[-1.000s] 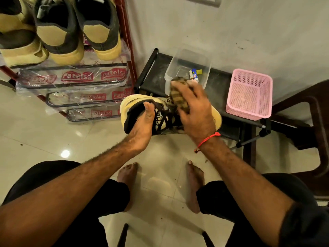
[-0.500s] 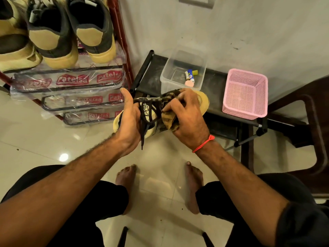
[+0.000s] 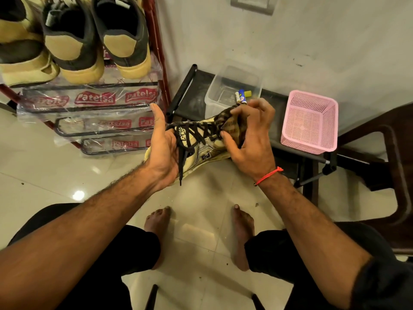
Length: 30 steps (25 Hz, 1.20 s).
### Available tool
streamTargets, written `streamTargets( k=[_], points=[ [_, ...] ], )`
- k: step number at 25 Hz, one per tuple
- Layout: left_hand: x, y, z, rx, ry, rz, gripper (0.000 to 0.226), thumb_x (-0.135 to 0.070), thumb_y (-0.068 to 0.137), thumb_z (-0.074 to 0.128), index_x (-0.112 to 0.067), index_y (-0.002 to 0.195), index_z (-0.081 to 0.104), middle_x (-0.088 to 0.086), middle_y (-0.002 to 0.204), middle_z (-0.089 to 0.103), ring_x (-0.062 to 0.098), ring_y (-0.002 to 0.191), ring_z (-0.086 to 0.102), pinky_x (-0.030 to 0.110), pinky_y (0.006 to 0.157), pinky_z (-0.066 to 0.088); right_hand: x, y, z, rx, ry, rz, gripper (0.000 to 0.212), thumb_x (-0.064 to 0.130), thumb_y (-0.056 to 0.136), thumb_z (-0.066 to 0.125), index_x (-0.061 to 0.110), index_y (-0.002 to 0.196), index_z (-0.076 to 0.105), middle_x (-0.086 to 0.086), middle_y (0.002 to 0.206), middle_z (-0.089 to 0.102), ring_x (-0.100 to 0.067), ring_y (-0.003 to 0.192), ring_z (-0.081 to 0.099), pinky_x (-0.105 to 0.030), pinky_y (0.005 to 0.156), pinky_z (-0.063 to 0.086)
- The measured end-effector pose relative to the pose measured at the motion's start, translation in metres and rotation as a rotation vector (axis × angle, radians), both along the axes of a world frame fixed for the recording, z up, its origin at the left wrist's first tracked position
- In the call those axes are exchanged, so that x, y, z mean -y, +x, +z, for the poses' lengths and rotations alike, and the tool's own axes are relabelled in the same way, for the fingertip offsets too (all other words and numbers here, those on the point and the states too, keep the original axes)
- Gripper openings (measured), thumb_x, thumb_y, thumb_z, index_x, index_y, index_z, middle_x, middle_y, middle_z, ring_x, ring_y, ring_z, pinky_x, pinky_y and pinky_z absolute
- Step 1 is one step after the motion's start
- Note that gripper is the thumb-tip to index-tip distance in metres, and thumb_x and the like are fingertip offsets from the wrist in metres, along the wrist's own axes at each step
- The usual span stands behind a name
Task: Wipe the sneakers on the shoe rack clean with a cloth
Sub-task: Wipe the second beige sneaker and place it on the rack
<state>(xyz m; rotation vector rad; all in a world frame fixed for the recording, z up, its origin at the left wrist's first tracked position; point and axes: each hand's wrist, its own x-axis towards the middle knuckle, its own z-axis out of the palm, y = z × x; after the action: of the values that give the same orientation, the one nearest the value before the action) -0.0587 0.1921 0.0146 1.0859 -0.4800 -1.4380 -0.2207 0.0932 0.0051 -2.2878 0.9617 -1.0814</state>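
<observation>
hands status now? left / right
Left hand: holds the heel end of the cream lace-up sneaker.
Right hand: grips the brown patterned cloth against the sneaker.

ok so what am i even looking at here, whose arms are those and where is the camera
There is no robot here. A person wears a camera on the head, looking down, so the arms are their own. The left hand grips a cream sneaker at its heel end. The right hand presses a brown cloth onto its toe end. Behind is a low black bench with a clear tub and a pink basket on it. More sneakers sit on the shoe rack at the upper left.
</observation>
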Motion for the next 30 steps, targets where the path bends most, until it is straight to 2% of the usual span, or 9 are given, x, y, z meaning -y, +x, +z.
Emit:
streamTargets(
  k=[1,4,9,12,16,21,23,26,30],
  points=[
    [0.001,-0.001,0.0,-0.002,-0.003,-0.006,0.113,-0.088,0.086,0.009,-0.001,0.132,0.064,0.027,0.131,0.064,0.04,0.127,0.06,0.055,0.114,0.041,0.003,-0.001,-0.002,-0.063,-0.027,0.029,0.055,0.018,0.084,0.072,0.01,0.134,0.052,-0.017,0.148,0.028,-0.023,0.14,0.031,-0.017,0.106,0.042],
    [0.002,0.0,-0.001,-0.022,-0.006,0.045,0.11,-0.089,0.086,0.017,-0.001,0.134,0.063,0.027,0.134,0.062,0.042,0.131,0.056,0.058,0.115,0.04,-0.003,0.004,-0.012,-0.229,-0.114,0.136,0.058,0.022,0.088,0.063,0.015,0.144,0.049,-0.01,0.152,0.04,-0.031,0.144,0.034,-0.048,0.115,0.038],
    [-0.002,0.017,0.007,-0.183,0.003,0.124,0.11,-0.093,0.082,0.014,-0.009,0.115,0.078,0.018,0.126,0.066,0.032,0.114,0.062,0.048,0.113,0.041,-0.068,0.027,-0.03,-0.264,-0.401,0.442,0.037,0.016,0.096,0.06,0.014,0.133,0.063,-0.017,0.146,0.051,-0.043,0.142,0.036,-0.054,0.116,0.034],
    [-0.001,0.016,0.013,-0.272,-0.031,0.043,0.11,-0.095,0.08,0.016,-0.01,0.11,0.079,0.02,0.137,0.062,0.034,0.127,0.058,0.05,0.116,0.04,-0.02,0.009,-0.023,-0.206,-0.558,0.239,0.035,0.016,0.097,0.062,0.02,0.131,0.054,-0.015,0.145,0.049,-0.045,0.14,0.038,-0.058,0.111,0.037],
    [0.0,0.012,0.009,-0.312,-0.002,0.031,0.11,-0.095,0.08,0.023,-0.007,0.119,0.075,0.025,0.141,0.058,0.041,0.13,0.057,0.054,0.112,0.044,0.02,-0.015,-0.011,-0.052,-0.202,-0.086,0.051,0.006,0.087,0.056,0.021,0.135,0.047,-0.018,0.149,0.043,-0.045,0.146,0.026,-0.059,0.118,0.026],
    [-0.004,0.015,-0.005,-0.374,0.11,-0.004,0.127,-0.102,0.068,0.028,0.0,0.137,0.06,0.021,0.141,0.058,0.036,0.127,0.06,0.044,0.118,0.038,-0.058,0.03,-0.037,-0.207,-0.549,0.388,0.034,0.017,0.096,0.066,0.017,0.13,0.061,-0.018,0.142,0.055,-0.048,0.142,0.034,-0.063,0.111,0.034],
    [-0.006,0.013,-0.004,-0.396,0.097,-0.032,0.127,-0.102,0.068,0.028,-0.002,0.14,0.059,0.024,0.14,0.058,0.039,0.129,0.058,0.05,0.111,0.046,-0.029,0.02,-0.031,-0.224,-0.62,0.27,0.037,0.019,0.096,0.066,0.019,0.132,0.054,-0.016,0.143,0.053,-0.048,0.141,0.035,-0.063,0.111,0.034],
    [-0.003,0.006,0.001,-0.364,0.097,-0.036,0.125,-0.1,0.07,0.031,0.002,0.138,0.059,0.026,0.14,0.057,0.04,0.129,0.057,0.05,0.102,0.053,0.019,-0.008,-0.017,-0.178,-0.382,-0.038,0.046,0.01,0.089,0.062,0.021,0.133,0.052,-0.015,0.144,0.052,-0.046,0.143,0.031,-0.062,0.118,0.024],
    [-0.002,0.007,-0.003,-0.358,0.115,-0.021,0.129,-0.101,0.069,0.033,0.002,0.144,0.051,0.026,0.141,0.052,0.039,0.126,0.055,0.043,0.121,0.032,-0.038,0.014,-0.03,-0.241,-0.37,0.146,0.048,0.02,0.087,0.063,0.015,0.135,0.06,-0.015,0.143,0.054,-0.047,0.144,0.028,-0.064,0.114,0.026]
  ],
)
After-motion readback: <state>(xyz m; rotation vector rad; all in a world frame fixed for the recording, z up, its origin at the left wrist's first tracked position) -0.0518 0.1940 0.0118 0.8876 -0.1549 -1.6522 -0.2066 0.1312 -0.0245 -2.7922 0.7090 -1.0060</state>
